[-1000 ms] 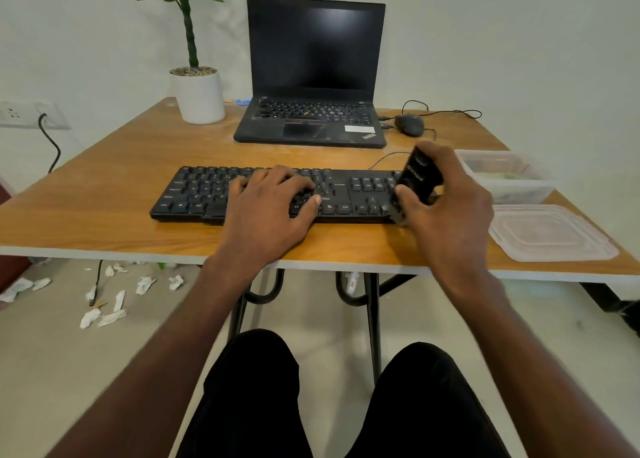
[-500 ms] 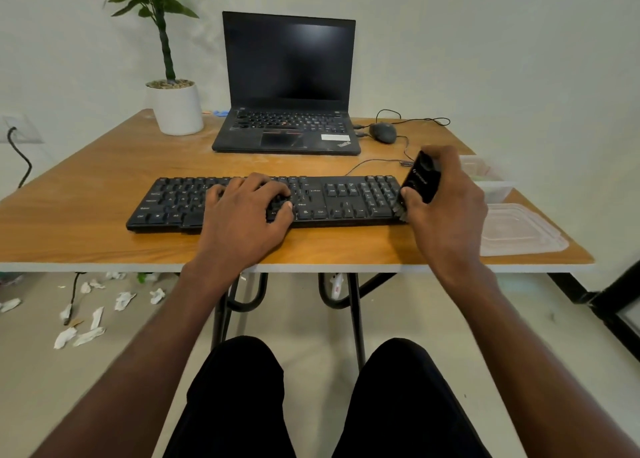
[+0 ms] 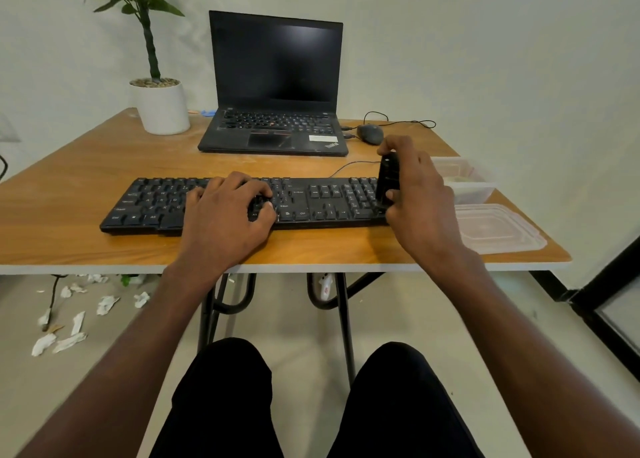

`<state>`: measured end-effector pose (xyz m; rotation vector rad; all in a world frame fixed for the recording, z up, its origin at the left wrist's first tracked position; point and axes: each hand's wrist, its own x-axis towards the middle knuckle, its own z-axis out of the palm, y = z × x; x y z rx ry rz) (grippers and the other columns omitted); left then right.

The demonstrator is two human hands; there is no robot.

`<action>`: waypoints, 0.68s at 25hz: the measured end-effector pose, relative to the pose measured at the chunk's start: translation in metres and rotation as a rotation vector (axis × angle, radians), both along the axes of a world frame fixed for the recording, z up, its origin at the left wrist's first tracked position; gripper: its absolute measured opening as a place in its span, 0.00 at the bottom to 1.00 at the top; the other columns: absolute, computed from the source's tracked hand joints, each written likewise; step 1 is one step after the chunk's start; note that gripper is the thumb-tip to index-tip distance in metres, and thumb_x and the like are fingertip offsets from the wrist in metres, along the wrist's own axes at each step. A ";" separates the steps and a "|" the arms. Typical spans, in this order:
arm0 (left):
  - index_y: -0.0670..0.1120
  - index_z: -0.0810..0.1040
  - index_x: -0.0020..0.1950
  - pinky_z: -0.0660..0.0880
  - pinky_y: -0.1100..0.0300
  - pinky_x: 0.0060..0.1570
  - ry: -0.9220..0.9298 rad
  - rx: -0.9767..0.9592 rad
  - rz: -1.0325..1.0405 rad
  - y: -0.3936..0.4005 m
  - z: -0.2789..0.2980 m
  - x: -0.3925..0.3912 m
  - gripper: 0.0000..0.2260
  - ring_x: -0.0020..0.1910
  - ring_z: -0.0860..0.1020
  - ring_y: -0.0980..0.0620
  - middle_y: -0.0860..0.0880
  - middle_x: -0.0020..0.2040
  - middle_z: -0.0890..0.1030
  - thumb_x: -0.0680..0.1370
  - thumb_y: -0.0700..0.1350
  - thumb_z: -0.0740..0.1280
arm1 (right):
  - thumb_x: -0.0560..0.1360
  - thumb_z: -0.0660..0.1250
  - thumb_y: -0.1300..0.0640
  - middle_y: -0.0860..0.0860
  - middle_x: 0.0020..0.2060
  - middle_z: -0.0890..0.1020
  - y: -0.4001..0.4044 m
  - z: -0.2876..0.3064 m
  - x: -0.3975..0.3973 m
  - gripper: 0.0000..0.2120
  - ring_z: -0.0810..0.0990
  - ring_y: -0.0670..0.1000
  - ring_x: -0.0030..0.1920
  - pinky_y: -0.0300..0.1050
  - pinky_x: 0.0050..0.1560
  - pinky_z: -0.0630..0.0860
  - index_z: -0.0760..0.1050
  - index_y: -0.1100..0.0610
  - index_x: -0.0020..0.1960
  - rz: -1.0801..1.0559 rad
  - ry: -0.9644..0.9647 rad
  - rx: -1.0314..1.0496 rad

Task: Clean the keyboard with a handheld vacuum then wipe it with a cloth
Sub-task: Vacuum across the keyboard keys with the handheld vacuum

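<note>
Black keyboard (image 3: 242,204) lies on the wooden counter (image 3: 69,187); your left hand (image 3: 225,215) rests on it, fingers loosely curled, and your right hand (image 3: 415,194) grips the handheld vacuum (image 3: 387,180) at its right end. I judge vacuuming is just starting; no cloth is visible. The laptop (image 3: 277,87) reads "ThinkPad".

Looks like a small home office or desk corner to me. A wood-top bench (image 3: 86,180) on black metal legs sits against a plain white wall, with an open laptop (image 3: 273,87) at the top centre, a wired mouse (image 3: 370,134) beside it, and a separate black keyboard (image 3: 311,201) mid-frame. A potted plant (image 3: 156,87) is in the upper left. Clear plastic containers (image 3: 485,211) sit on the right edge, and crumpled paper scraps (image 3: 69,322) litter the floor lower left.
</note>
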<state>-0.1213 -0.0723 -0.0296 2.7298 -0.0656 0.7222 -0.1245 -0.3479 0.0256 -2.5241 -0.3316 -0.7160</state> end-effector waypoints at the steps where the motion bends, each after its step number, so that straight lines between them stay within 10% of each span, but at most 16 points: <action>1: 0.56 0.79 0.66 0.64 0.37 0.71 -0.001 -0.003 -0.005 0.000 0.000 0.000 0.14 0.68 0.73 0.45 0.50 0.68 0.77 0.83 0.56 0.65 | 0.73 0.71 0.70 0.54 0.61 0.75 0.008 0.001 0.004 0.36 0.80 0.54 0.55 0.51 0.48 0.82 0.62 0.43 0.70 -0.003 0.010 -0.037; 6: 0.56 0.79 0.67 0.64 0.39 0.70 0.004 -0.022 -0.018 0.001 0.001 -0.001 0.14 0.69 0.72 0.46 0.51 0.68 0.77 0.83 0.56 0.65 | 0.76 0.71 0.71 0.53 0.64 0.75 0.041 0.012 0.035 0.32 0.80 0.55 0.61 0.49 0.47 0.86 0.63 0.45 0.70 0.326 0.202 0.193; 11: 0.57 0.79 0.66 0.64 0.39 0.70 0.017 -0.032 -0.028 0.002 0.001 0.000 0.15 0.68 0.72 0.47 0.52 0.67 0.77 0.82 0.58 0.63 | 0.73 0.72 0.71 0.52 0.61 0.76 0.044 0.015 0.066 0.35 0.78 0.52 0.58 0.44 0.48 0.81 0.63 0.47 0.70 0.126 0.045 0.031; 17: 0.57 0.79 0.65 0.64 0.40 0.70 0.024 -0.041 -0.030 0.003 0.003 0.000 0.19 0.68 0.72 0.48 0.52 0.67 0.76 0.80 0.61 0.60 | 0.76 0.70 0.72 0.49 0.57 0.73 0.052 0.030 0.060 0.30 0.81 0.55 0.58 0.51 0.46 0.87 0.64 0.48 0.69 0.473 0.403 0.332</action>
